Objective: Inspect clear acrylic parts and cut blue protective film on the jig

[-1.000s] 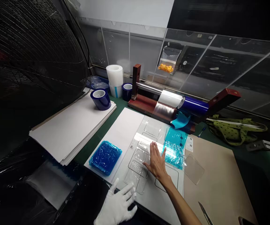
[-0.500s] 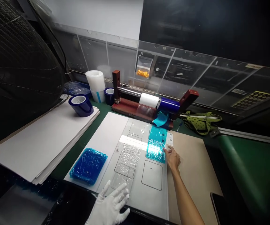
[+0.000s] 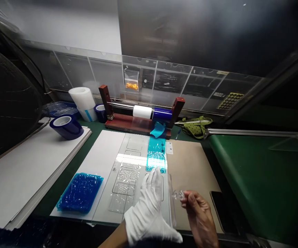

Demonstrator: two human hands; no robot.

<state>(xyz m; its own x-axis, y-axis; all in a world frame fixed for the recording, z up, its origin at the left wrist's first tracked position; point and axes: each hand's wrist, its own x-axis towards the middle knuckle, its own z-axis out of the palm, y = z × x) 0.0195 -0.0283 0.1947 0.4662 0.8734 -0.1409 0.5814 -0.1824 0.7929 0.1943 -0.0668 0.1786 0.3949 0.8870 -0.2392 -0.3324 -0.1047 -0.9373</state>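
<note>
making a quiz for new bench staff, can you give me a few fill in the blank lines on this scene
1. The left hand wears a ____ glove.
2. The bare right hand pinches a ____ plastic piece at its fingertips.
3. The crinkled pad lying on the white sheet is dark ____.
4. The loose tape roll resting on the stacked boards is ____.

Missing words: white; clear; blue; blue

— What sits where on the bench?
— A template sheet (image 3: 128, 162) lies centre, a film dispenser (image 3: 141, 117) behind it, a board (image 3: 190, 162) to its right.
— And left?
— A stacked pile of sheets (image 3: 22, 172), a tape roll (image 3: 66, 126) resting on it.
</note>
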